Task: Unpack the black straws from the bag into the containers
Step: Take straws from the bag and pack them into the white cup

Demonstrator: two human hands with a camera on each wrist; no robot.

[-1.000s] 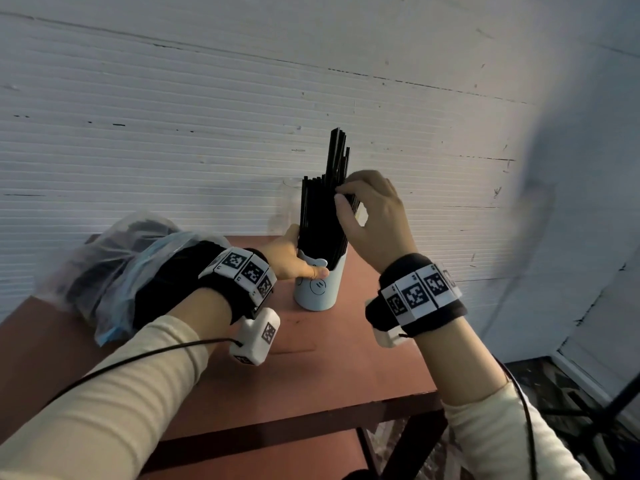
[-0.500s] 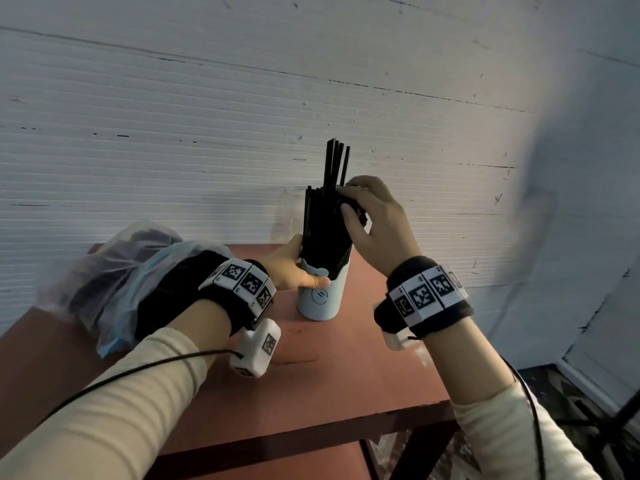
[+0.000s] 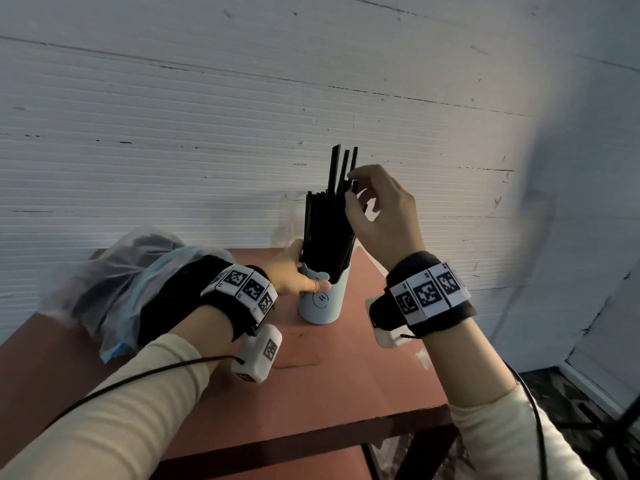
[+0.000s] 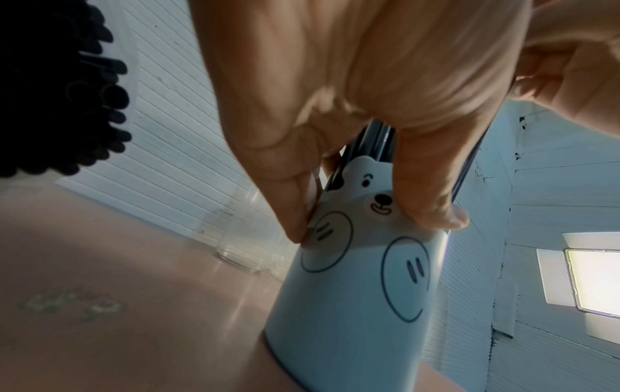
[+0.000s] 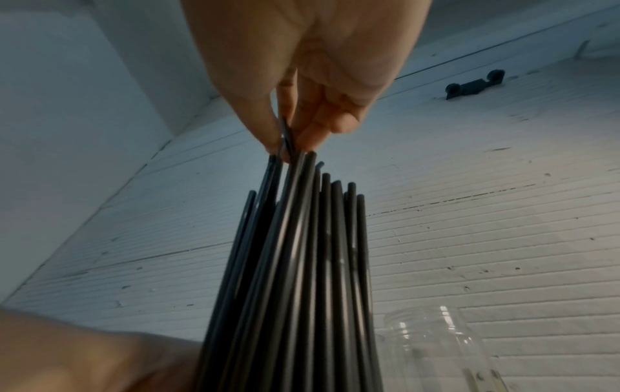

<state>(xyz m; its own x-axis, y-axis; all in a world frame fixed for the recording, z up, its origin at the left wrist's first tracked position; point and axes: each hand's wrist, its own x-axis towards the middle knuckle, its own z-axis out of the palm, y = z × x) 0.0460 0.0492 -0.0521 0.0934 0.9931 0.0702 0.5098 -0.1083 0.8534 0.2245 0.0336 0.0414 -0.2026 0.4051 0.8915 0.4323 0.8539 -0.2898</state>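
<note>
Right now your pale blue cup point(image 3: 320, 299) stands upright on the surface point(image 3: 363, 375), packed with black straws point(image 3: 325, 230). Behind it sits a clear jar point(image 5: 436, 344), while the plastic bag point(image 3: 114, 282) lies far left. Your left hand point(image 3: 291, 271) grips the cup's rim; your right hand point(image 3: 384, 209) pinches a few raised straws at their tops.
</note>
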